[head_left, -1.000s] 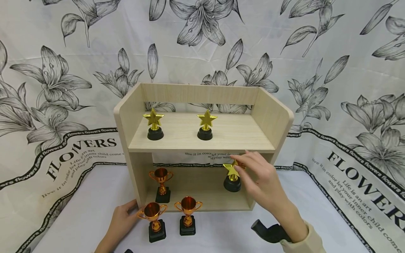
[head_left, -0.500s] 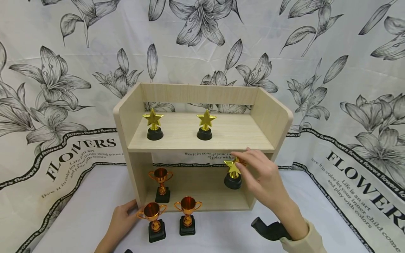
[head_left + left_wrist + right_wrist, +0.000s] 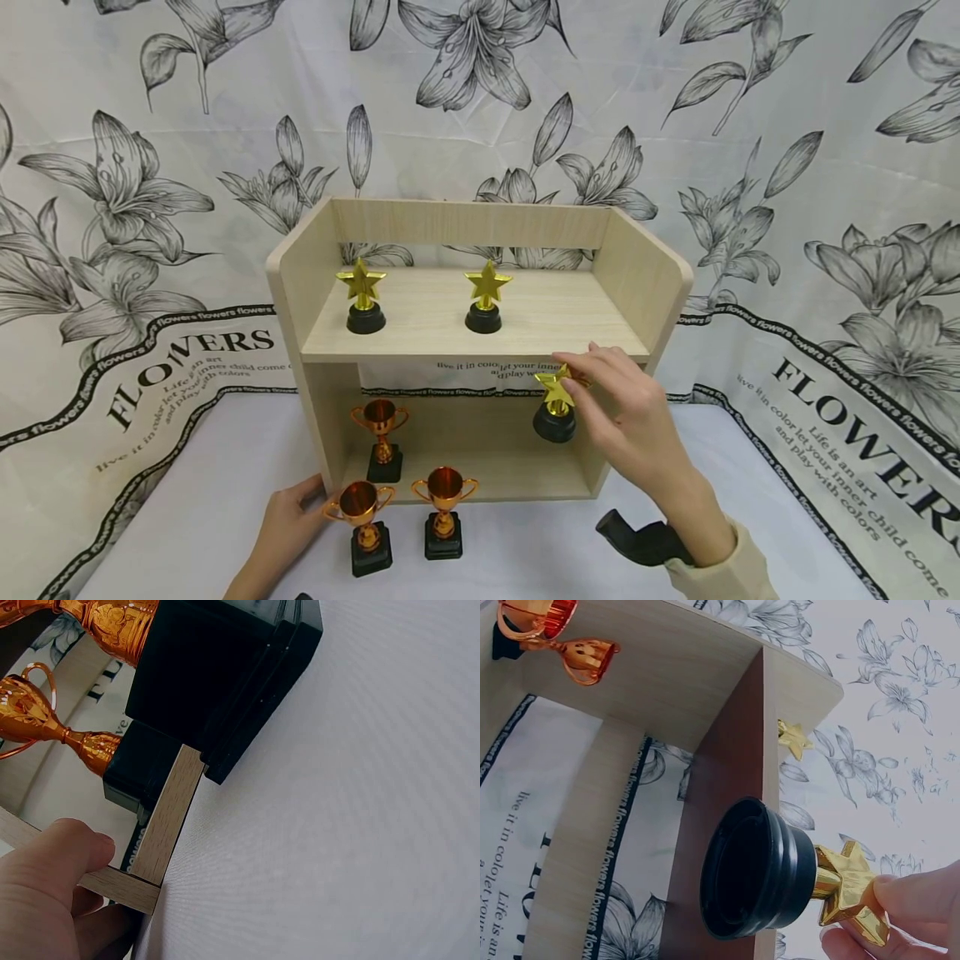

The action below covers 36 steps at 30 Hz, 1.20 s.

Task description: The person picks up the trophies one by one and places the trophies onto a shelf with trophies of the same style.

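Note:
My right hand (image 3: 626, 417) pinches a gold star trophy (image 3: 555, 425) by its star, in front of the wooden shelf's lower compartment. In the right wrist view, thumb and fingers hold the star while the round black base (image 3: 757, 870) points away from the hand, tilted. At the shelf's lower left corner is my left hand (image 3: 288, 517). The left wrist view has its thumb on one face of the shelf's side panel (image 3: 120, 889) and fingers behind it. Two more star trophies, one at left (image 3: 365, 300) and one near the middle (image 3: 485, 300), stand on the upper board.
A copper cup trophy (image 3: 384, 442) stands inside the lower compartment at left. Two others, a left cup (image 3: 367, 529) and a right cup (image 3: 445, 512), stand on the white tablecloth (image 3: 525, 558) before the shelf (image 3: 480, 221). Flower-printed cloth hangs behind.
My right hand has raised the star trophy a little and shifted it slightly right. The left hand keeps its place on the side panel, and the other trophies stay put.

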Each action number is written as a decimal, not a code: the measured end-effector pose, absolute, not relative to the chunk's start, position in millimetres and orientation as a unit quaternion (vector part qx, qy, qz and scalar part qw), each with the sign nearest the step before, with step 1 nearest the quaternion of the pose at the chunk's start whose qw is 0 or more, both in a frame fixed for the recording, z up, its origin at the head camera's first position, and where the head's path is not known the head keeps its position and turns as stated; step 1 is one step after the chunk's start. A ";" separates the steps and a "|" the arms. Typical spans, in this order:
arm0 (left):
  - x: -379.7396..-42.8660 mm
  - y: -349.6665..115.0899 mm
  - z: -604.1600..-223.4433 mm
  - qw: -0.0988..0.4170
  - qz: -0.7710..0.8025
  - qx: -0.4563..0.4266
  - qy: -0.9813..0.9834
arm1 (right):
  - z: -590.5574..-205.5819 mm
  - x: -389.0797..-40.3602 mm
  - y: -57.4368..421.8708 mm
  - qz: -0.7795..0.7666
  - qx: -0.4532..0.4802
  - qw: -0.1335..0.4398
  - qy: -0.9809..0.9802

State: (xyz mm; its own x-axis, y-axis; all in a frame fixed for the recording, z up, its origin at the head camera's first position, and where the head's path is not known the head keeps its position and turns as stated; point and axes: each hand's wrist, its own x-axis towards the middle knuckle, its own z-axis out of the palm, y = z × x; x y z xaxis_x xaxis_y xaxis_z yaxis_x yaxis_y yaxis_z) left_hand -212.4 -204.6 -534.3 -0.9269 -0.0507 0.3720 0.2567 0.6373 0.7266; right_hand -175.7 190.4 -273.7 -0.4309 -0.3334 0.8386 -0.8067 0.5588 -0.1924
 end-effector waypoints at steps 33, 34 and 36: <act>-212.4 -204.4 -534.5 0.202 -0.412 -0.066 -0.886 | -255.4 -179.5 190.0 0.307 0.368 0.418 -0.772; -212.1 -204.4 -534.1 0.201 -0.413 -0.065 -0.886 | -254.6 -179.7 190.1 0.307 0.369 0.419 -0.771; -211.8 -204.1 -533.3 0.194 -0.417 -0.063 -0.886 | -253.0 -180.1 190.2 0.308 0.370 0.422 -0.768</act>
